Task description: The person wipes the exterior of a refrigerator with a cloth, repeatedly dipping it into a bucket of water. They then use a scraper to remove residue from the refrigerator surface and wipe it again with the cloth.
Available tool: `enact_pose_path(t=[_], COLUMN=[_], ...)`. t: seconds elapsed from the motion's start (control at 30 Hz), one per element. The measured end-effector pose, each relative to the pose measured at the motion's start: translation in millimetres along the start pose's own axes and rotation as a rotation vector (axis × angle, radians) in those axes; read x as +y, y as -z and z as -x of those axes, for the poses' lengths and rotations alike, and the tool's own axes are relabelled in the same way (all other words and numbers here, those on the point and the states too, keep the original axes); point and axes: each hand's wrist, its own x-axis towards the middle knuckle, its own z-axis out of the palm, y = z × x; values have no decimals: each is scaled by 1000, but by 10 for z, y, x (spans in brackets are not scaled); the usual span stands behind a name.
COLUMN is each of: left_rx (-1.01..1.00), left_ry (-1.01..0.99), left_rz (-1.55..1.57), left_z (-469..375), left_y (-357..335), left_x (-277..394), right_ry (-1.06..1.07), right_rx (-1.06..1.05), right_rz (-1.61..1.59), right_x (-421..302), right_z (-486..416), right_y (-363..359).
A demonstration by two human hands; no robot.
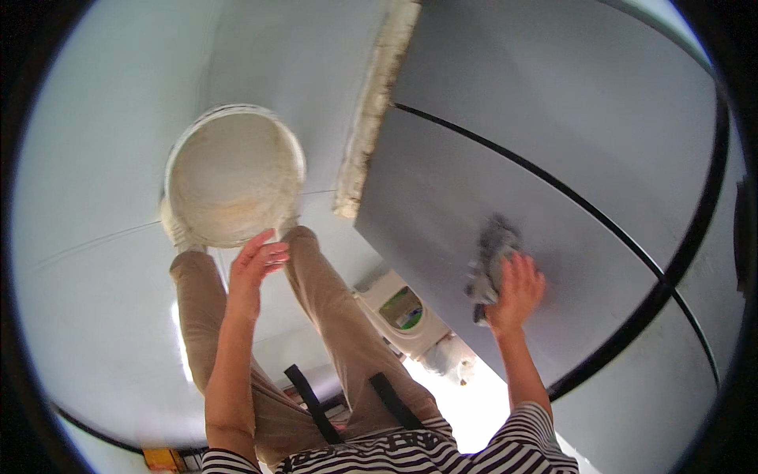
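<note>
My right hand (516, 290) is pressed on a crumpled grey cloth (496, 266) against a flat grey panel (438, 195) at the right. Dark, wet-looking smudges surround the cloth on the panel. My left hand (257, 260) is held out with its fingers apart and nothing in it. Just beyond its fingertips is a round, pale bucket (234, 178), seen from above, with a stained, cream-coloured inside. The bucket stands in front of my feet, covering part of them.
A rough, cream-coloured strip (373, 112) runs along the panel's edge. Black strips (551, 178) cross the panel. Below it are a pale container with a green label (402, 311) and a clear plastic bag (447, 358). An orange object (163, 459) lies at lower left.
</note>
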Motion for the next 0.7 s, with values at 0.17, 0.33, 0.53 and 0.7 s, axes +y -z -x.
enact_pose_path(t=[0.17, 0.33, 0.53, 0.7], left_rx=[58, 11, -48, 238], left_ry=[34, 129, 93, -154], left_rz=[-51, 66, 232, 121], left_z=[65, 33, 28, -688], left_y=[181, 141, -139, 355], left_x=[-16, -123, -52, 101], right_ry=[168, -177, -23, -9], right_rx=[-118, -306, -189, -451], right_rz=[-109, -516, -1185, -1150], right_x=[-1072, -1401, -2189, -3288], right_z=[-1014, -1542, -1430, -2170], right_y=[-1912, -1797, -515, -653])
